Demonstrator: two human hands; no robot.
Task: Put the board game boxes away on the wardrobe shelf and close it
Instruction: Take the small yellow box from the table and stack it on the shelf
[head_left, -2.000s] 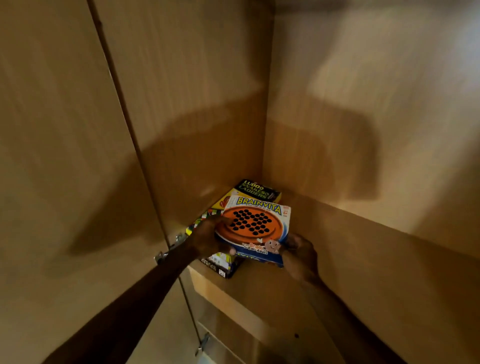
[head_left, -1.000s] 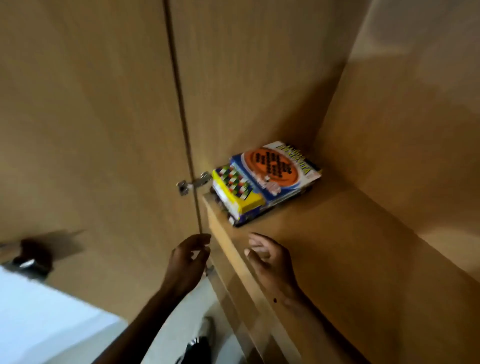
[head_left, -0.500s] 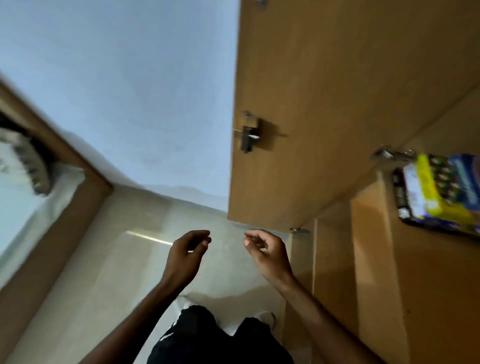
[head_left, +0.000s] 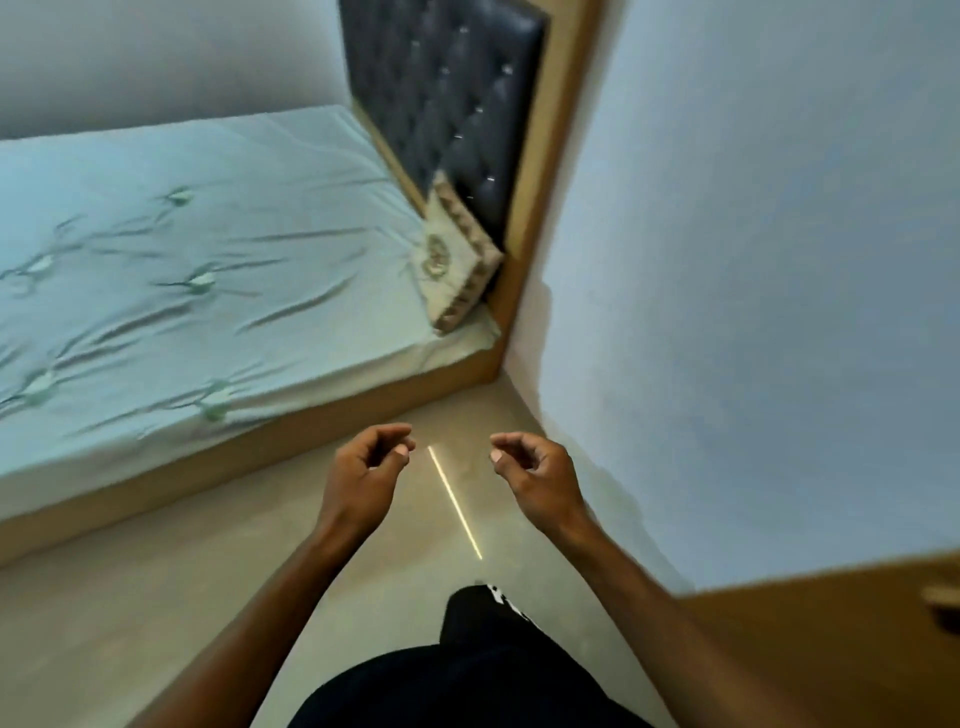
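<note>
My left hand (head_left: 366, 470) and my right hand (head_left: 535, 475) hang in front of me over the beige floor, side by side and a short gap apart. Their fingers are loosely curled and hold nothing. The board game boxes and the wardrobe shelf are out of view. Only a brown wooden wardrobe door (head_left: 831, 644) shows at the lower right, with a blurred metal fitting (head_left: 943, 597) on its right edge.
A bed with a pale green sheet (head_left: 182, 270) fills the left, on a wooden frame (head_left: 156, 478). A dark tufted headboard (head_left: 447, 98) and a beige cushion (head_left: 457, 260) stand at its far end. A pale blue wall (head_left: 753, 260) rises at the right.
The view swung left, away from the wardrobe shelf and the stacked boxes, to the bed and floor. Both hands let go of the boxes, drew back and now hang empty.
</note>
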